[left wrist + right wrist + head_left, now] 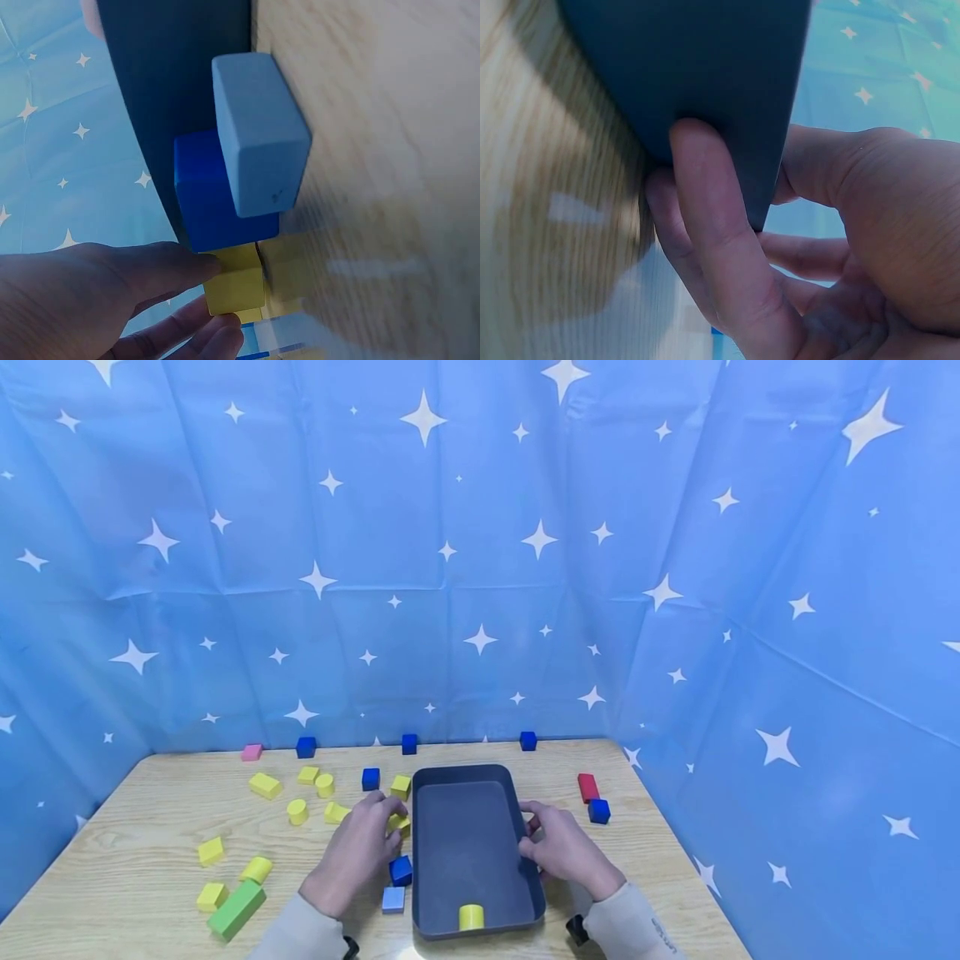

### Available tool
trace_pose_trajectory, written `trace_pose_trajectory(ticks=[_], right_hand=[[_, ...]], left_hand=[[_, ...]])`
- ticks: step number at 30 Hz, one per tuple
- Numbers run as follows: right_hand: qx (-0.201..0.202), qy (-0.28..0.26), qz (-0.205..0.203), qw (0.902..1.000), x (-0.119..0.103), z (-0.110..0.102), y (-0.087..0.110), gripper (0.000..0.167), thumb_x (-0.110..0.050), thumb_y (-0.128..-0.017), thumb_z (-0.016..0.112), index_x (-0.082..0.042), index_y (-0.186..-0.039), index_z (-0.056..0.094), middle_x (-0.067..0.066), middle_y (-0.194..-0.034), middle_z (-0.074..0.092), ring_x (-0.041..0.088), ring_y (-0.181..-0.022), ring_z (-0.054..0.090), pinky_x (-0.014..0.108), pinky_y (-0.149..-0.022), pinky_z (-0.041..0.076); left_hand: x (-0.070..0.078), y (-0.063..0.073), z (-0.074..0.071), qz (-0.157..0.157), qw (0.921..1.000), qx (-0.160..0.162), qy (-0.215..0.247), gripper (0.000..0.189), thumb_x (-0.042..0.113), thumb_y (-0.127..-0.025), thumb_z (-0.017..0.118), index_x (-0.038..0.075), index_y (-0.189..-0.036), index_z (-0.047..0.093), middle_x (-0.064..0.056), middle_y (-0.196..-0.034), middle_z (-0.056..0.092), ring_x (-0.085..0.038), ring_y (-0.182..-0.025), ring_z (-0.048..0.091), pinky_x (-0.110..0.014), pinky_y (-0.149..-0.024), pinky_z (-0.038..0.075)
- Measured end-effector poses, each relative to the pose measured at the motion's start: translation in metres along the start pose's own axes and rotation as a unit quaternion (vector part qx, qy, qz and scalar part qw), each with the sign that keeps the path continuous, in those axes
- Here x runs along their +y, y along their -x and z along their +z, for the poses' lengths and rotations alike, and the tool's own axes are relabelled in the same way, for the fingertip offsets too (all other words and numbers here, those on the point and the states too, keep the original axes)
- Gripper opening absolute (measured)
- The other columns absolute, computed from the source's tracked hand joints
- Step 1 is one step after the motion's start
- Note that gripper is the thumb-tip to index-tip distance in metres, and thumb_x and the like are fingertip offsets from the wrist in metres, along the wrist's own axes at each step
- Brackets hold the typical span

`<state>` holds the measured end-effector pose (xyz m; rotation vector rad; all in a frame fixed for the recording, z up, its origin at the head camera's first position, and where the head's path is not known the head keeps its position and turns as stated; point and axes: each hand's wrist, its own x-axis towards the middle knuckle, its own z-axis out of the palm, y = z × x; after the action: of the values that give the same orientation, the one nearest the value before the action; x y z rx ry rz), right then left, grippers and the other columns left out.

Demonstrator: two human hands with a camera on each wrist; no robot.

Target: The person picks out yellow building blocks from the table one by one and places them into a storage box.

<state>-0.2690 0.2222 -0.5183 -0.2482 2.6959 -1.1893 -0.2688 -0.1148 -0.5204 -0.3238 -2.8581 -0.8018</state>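
A dark grey tray (467, 839) lies on the table with one yellow cylinder (471, 917) inside at its near end. My right hand (564, 845) grips the tray's right wall; in the right wrist view the thumb is over the rim and fingers (709, 184) press the outer side. Just left of the tray, my left hand (358, 843) pinches a yellow block (235, 281) between thumb and fingers. Beside that block, against the tray's left wall, is a dark blue cube (401, 870). A light blue block (393, 900) sits nearer to me.
Several yellow blocks, such as a cylinder (297, 812), are spread over the left side, with a long green block (237, 910). Blue cubes (408, 744) and a pink block (252, 752) line the back. Right of the tray lie a red block (588, 788) and a blue cube (598, 811).
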Motion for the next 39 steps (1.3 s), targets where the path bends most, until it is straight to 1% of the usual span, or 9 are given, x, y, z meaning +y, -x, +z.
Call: trace_pose_trajectory(ticks=[5, 18, 22, 23, 26, 29, 30, 31, 39], right_hand=[[0.0, -0.004, 0.0, 1.0, -0.001, 0.0, 0.001, 0.07, -0.001, -0.099, 0.078, 0.002, -0.166, 0.058, 0.014, -0.109, 0.075, 0.019, -0.077, 0.076, 0.038, -0.053, 0.067], [0.0, -0.006, -0.001, 1.0, -0.001, -0.001, 0.002, 0.07, 0.0, -0.099, 0.079, 0.002, -0.166, 0.058, 0.014, -0.108, 0.075, 0.019, -0.077, 0.076, 0.038, -0.053, 0.067], [-0.002, -0.01, -0.008, 0.9999, 0.0, -0.001, 0.002, 0.07, 0.0, -0.098, 0.077, 0.004, -0.165, 0.058, 0.014, -0.107, 0.074, 0.019, -0.076, 0.076, 0.038, -0.053, 0.067], [-0.002, -0.007, -0.031, 0.9995, 0.013, 0.0, -0.003, 0.069, -0.005, -0.1, 0.078, 0.001, -0.166, 0.058, 0.013, -0.109, 0.075, 0.018, -0.077, 0.076, 0.036, -0.054, 0.067], [-0.003, -0.007, -0.035, 0.9994, 0.013, 0.0, -0.004, 0.069, -0.005, -0.1, 0.077, 0.002, -0.166, 0.057, 0.013, -0.108, 0.075, 0.018, -0.077, 0.076, 0.036, -0.054, 0.067], [-0.004, -0.007, -0.028, 0.9996, 0.013, 0.001, -0.005, 0.07, -0.005, -0.101, 0.078, 0.001, -0.167, 0.057, 0.013, -0.109, 0.075, 0.019, -0.079, 0.077, 0.036, -0.055, 0.067], [-0.003, -0.01, -0.005, 0.9999, 0.001, -0.001, 0.001, 0.071, -0.001, -0.099, 0.077, 0.003, -0.166, 0.057, 0.014, -0.108, 0.074, 0.02, -0.078, 0.077, 0.038, -0.054, 0.067], [-0.002, -0.011, -0.001, 0.9999, 0.0, -0.001, 0.001, 0.071, -0.001, -0.099, 0.078, 0.003, -0.167, 0.057, 0.014, -0.108, 0.074, 0.02, -0.078, 0.077, 0.039, -0.054, 0.067], [0.005, 0.004, -0.002, 1.0, 0.0, 0.001, 0.001, 0.069, 0.0, -0.1, 0.077, 0.002, -0.166, 0.058, 0.011, -0.106, 0.075, 0.018, -0.068, 0.071, 0.037, -0.053, 0.066]], left_hand=[[0.001, 0.001, -0.004, -0.002, 1.0, 0.003, 0.0, 0.024, -0.001, -0.096, 0.089, 0.008, -0.117, 0.085, -0.012, -0.116, 0.076, -0.014, -0.082, 0.061, -0.027, -0.068, 0.055], [0.004, 0.004, -0.014, 0.03, 0.998, 0.053, -0.016, 0.028, -0.001, -0.094, 0.091, 0.007, -0.121, 0.085, -0.013, -0.115, 0.076, -0.012, -0.078, 0.058, -0.022, -0.061, 0.05], [0.01, 0.004, -0.016, 0.036, 0.9973, 0.061, -0.019, 0.029, 0.0, -0.094, 0.091, 0.008, -0.121, 0.085, -0.012, -0.115, 0.076, -0.013, -0.08, 0.059, -0.021, -0.062, 0.052], [0.012, 0.005, -0.017, 0.038, 0.9972, 0.061, -0.019, 0.029, 0.001, -0.094, 0.091, 0.009, -0.121, 0.085, -0.012, -0.114, 0.076, -0.013, -0.08, 0.059, -0.021, -0.063, 0.052], [0.017, 0.007, -0.017, 0.046, 0.9967, 0.065, -0.018, 0.027, 0.002, -0.094, 0.092, 0.009, -0.119, 0.085, -0.012, -0.114, 0.075, -0.012, -0.079, 0.059, -0.02, -0.063, 0.053], [0.022, 0.01, -0.018, 0.055, 0.9959, 0.068, -0.021, 0.024, 0.002, -0.095, 0.092, 0.01, -0.117, 0.085, -0.011, -0.114, 0.075, -0.011, -0.077, 0.057, -0.02, -0.061, 0.051], [0.024, 0.01, -0.019, 0.058, 0.9956, 0.071, -0.022, 0.024, 0.002, -0.095, 0.092, 0.011, -0.116, 0.085, -0.011, -0.114, 0.074, -0.011, -0.077, 0.057, -0.02, -0.061, 0.051], [0.026, 0.011, -0.019, 0.06, 0.9954, 0.072, -0.023, 0.024, 0.002, -0.094, 0.092, 0.011, -0.116, 0.085, -0.01, -0.114, 0.074, -0.011, -0.077, 0.056, -0.02, -0.061, 0.05], [0.043, 0.018, -0.014, 0.098, 0.9937, 0.055, -0.007, 0.025, 0.003, -0.094, 0.095, 0.014, -0.114, 0.083, -0.005, -0.109, 0.074, -0.007, -0.076, 0.055, -0.02, -0.062, 0.05]])
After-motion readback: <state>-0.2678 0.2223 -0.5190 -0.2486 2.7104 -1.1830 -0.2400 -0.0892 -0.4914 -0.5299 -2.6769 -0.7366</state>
